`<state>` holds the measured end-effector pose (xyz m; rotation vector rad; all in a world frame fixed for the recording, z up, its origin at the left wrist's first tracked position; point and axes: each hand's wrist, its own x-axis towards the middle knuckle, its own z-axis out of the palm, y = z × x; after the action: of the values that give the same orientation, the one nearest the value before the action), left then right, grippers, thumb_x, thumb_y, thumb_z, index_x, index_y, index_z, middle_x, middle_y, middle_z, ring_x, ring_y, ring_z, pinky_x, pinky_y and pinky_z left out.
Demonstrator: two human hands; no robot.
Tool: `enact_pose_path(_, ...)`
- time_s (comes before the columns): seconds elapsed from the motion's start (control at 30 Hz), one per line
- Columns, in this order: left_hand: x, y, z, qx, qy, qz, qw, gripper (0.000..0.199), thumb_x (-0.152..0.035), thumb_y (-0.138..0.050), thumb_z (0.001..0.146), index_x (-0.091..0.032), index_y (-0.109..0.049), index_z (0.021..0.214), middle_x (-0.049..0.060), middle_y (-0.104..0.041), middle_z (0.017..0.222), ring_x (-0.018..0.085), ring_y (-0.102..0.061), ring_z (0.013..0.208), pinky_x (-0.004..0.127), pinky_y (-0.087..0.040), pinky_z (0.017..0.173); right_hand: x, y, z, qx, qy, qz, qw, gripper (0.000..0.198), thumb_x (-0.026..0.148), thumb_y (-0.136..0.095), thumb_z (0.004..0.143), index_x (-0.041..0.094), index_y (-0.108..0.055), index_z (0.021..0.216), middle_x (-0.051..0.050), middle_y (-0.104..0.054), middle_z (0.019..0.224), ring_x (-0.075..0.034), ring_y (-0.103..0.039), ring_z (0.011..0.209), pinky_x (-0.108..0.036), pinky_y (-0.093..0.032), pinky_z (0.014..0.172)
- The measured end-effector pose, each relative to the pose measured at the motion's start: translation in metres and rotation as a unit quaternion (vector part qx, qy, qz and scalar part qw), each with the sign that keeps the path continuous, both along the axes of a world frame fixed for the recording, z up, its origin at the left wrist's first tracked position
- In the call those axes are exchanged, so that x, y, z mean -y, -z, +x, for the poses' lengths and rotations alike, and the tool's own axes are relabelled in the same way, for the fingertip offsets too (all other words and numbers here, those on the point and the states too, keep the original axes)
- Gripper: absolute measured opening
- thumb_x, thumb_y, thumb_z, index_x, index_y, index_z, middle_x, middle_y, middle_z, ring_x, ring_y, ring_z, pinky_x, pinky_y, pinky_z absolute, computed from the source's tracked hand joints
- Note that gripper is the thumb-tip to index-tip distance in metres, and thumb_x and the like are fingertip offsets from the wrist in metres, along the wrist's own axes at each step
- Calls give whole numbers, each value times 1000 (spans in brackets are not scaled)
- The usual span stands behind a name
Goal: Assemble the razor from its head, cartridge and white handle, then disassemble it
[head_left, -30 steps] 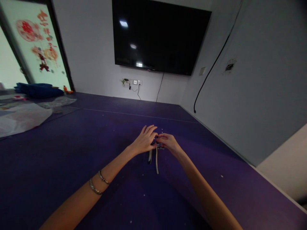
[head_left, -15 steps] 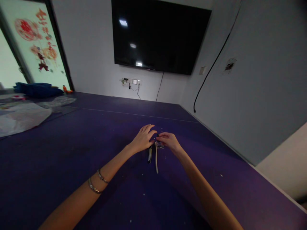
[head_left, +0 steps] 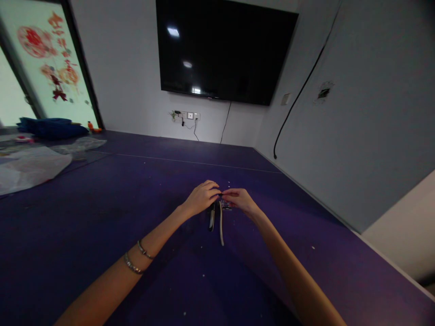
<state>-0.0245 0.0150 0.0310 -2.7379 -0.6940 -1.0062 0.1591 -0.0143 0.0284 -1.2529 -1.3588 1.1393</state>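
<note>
Between my two hands is a small dark piece [head_left: 220,194], too small to name. My right hand [head_left: 239,199] pinches it from the right. My left hand [head_left: 203,197], with its fingers closed together, meets its other end. Below the hands a slim knife-like tool with a black and light body [head_left: 212,218] lies on the purple surface [head_left: 163,235]. Beside it lies a pale, slightly curved strip [head_left: 221,226]. A small clear packet or group of little parts [head_left: 226,205] sits just under my right fingers, partly hidden.
A sheet of white plastic [head_left: 37,167] and a dark blue cloth bundle [head_left: 52,127] lie at the far left. White specks dot the surface. A large television [head_left: 227,50] hangs on the wall ahead, and a black cable [head_left: 299,95] dangles at the right.
My left hand's fingers have come down and closed in on the dark piece, where they were apart from it before. My right hand keeps its pinch with little movement.
</note>
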Motion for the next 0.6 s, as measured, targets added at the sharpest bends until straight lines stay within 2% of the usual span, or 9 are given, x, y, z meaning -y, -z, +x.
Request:
enact_pose_path(0.27,-3,1,-1,25,-9,-19,999,13,-15,-51,82,-16,-61,89,7,-60,103,18,-50,104,36,-45,91,4,-7,5,-7,13,-4,1000,20,18,-69,63,15,-70,83,-2,-66,67,-8,-56,52,-18,-45,47)
enact_pose_path(0.6,-3,3,-1,25,-16,-21,999,10,-16,-53,80,-16,-59,88,7,-59,104,18,-51,103,36,-44,90,1,-5,7,27,41,41,998,14,18,-70,60,14,-71,74,0,-64,60,-7,-54,51,-19,-46,49)
